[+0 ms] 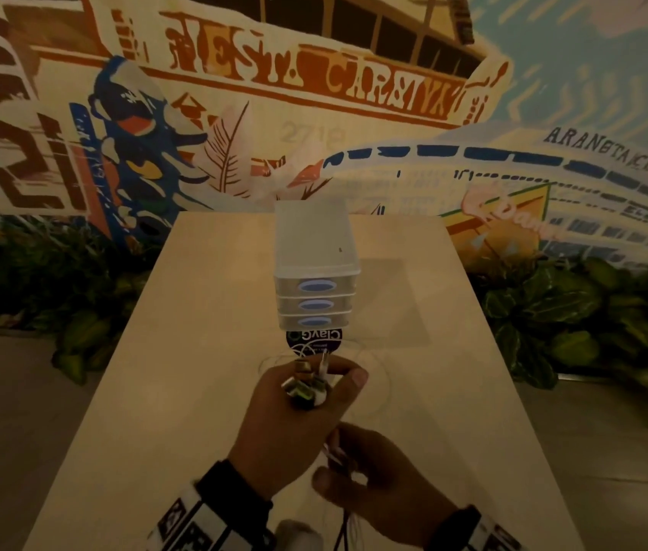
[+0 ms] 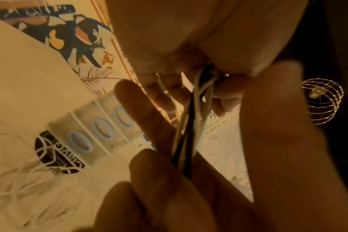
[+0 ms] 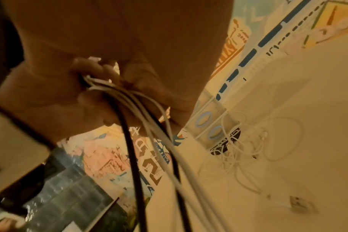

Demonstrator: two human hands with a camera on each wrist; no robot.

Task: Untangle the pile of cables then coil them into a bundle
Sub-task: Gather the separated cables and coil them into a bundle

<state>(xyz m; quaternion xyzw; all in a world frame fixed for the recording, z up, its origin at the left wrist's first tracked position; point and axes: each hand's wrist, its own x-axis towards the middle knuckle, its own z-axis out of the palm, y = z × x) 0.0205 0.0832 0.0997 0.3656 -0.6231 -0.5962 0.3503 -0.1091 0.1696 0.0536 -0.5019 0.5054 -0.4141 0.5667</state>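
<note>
A painted mural (image 1: 314, 85) fills the wall behind, with lettering, a large "21", a blue patterned figure and a curved white building. Dark leafy plants (image 1: 545, 304) line its base on both sides, above a tiled floor (image 1: 8, 391). The pale worktop (image 1: 179, 351) runs from the wall towards the viewer. On it stands a translucent three-drawer box (image 1: 316, 272) with blue oval handles, and just in front of that lies a dark round sticker (image 1: 313, 340) with white print. Loose white cables (image 3: 246, 150) lie in tangled loops on the worktop over and around the sticker, with a USB plug (image 3: 299, 203) at one end nearer the viewer.

The left hand (image 1: 294, 411) is raised above the worktop, fingers curled round a bunch of cable plugs (image 1: 308, 385) that stick up from the fist. The right hand (image 1: 374, 471), just below and nearer, pinches the black and white cable strands (image 3: 149, 141) that hang down from the left hand's grip.
</note>
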